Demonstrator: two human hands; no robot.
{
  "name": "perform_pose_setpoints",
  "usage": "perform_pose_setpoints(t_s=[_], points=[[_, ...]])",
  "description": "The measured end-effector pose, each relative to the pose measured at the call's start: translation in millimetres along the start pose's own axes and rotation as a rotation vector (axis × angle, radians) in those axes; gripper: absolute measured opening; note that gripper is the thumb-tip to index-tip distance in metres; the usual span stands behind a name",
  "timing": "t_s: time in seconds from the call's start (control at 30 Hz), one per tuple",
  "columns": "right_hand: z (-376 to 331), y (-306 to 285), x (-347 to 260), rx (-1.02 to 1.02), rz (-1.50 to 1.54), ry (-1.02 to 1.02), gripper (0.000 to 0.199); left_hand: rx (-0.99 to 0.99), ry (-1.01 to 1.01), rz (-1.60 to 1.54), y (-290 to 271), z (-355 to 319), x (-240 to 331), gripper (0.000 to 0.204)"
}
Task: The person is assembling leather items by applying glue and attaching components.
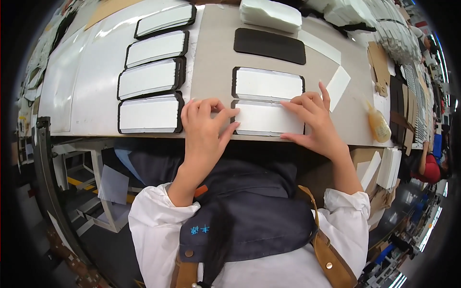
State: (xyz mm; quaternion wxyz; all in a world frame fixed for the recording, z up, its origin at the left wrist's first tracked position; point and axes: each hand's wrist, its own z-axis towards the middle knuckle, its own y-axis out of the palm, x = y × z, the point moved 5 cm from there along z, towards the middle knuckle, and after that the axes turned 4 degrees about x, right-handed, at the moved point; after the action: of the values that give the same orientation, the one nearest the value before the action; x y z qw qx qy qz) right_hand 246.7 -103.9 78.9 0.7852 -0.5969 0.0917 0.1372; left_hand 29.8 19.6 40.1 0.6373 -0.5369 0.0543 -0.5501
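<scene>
Close to the table's near edge, a white rectangular panel [261, 117] lies on a slightly larger black backing piece. My left hand [204, 122] is at its left end, thumb and index finger apart, their tips touching the end. Over the right end, my right hand [314, 120] has its thumb at the near long edge and its fingertips at the far one, spanning the panel; the little finger is raised. Just beyond lies a similar white panel [269, 84] on black backing, and behind that a bare black panel [269, 46] with rounded corners.
Several white-on-black panels [149, 114] form a column on the left. A folded white stack [270, 15] sits at the back. White strips [338, 86] lie on the right, near a bottle of yellowish liquid [379, 126]. A metal frame [108, 192] stands below left; another person [427, 168] is far right.
</scene>
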Motion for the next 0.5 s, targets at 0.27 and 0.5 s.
perform_pose_setpoints(t_s=[0.27, 0.5], points=[[-20, 3, 39, 0.038, 0.372, 0.296, 0.041, -0.041, -0.006, 0.03, 1, 1, 4, 0.027], [-25, 11, 47, 0.033, 0.394, 0.355, 0.035, -0.045, -0.011, 0.042, 1, 0, 8, 0.029]])
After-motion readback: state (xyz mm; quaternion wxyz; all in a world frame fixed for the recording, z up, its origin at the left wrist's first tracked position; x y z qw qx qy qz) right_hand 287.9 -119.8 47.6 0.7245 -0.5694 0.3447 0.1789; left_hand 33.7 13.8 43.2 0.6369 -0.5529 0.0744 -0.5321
